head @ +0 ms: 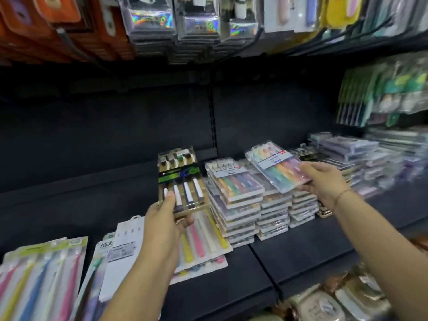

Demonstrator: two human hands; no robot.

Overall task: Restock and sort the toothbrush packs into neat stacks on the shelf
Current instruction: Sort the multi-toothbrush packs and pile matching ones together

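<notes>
My left hand grips the lower end of a dark toothbrush pack with a green band, held upright above the black shelf. My right hand pinches the near edge of a clear pack of pastel toothbrushes, tilted above the stacks. Under it stand three neat stacks of clear toothbrush packs in the middle of the shelf. Flat card packs with yellow and pink brushes lie beneath my left hand.
More clear packs are piled loosely at the right. Large card packs of coloured brushes lie at the front left. Hanging packs crowd the rail above. Beige packs fill the lower shelf at the bottom right.
</notes>
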